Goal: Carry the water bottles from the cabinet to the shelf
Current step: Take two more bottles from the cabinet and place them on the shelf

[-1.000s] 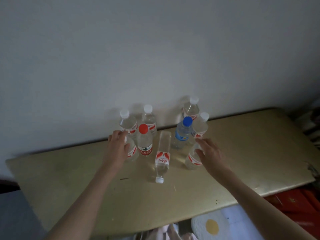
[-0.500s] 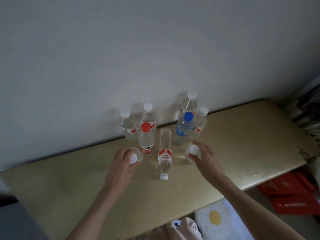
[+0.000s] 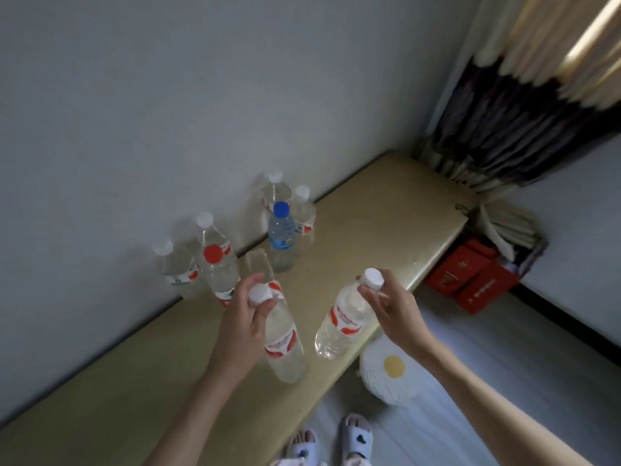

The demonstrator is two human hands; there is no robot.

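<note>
Two water bottles lifted clear above the worktop [image 3: 386, 210], near its front edge. Left bottle [image 3: 282, 338] pinched at the neck just under its white cap by the left hand [image 3: 243, 317], fingers [image 3: 250, 280] curled round the cap, thumb on the near side; long axis near upright, cap towards the camera, base tilted down and to the right. Right bottle [image 3: 342, 322] pinched at its white cap by the right hand [image 3: 393, 309], fingers [image 3: 368, 292] closed on the cap from the right; long axis slanted, cap up and right, base down and left, hanging over the front edge. Red-and-white label on each; "Watsons" just about legible on the right one, blurred on the left. Behind, on the worktop: one clear bottle lying on its side [image 3: 260, 270], long axis running from the back edge towards the front, red-and-white label partly hidden by the left hand. Standing by the back edge against the wall [image 3: 168, 112]: a white-capped bottle [image 3: 176, 269], a red-capped bottle [image 3: 218, 274] with another white-capped one [image 3: 210, 230] just behind it, a blue-capped bottle [image 3: 281, 237] with a blue label, and two more white-capped bottles [image 3: 304, 216] touching it; writing on these too small to read. On the floor past the right end: red boxes [image 3: 470, 277] with unreadable gold print, a curtain [image 3: 524, 95], a fried-egg cushion [image 3: 386, 371], slippered feet [image 3: 356, 435].
</note>
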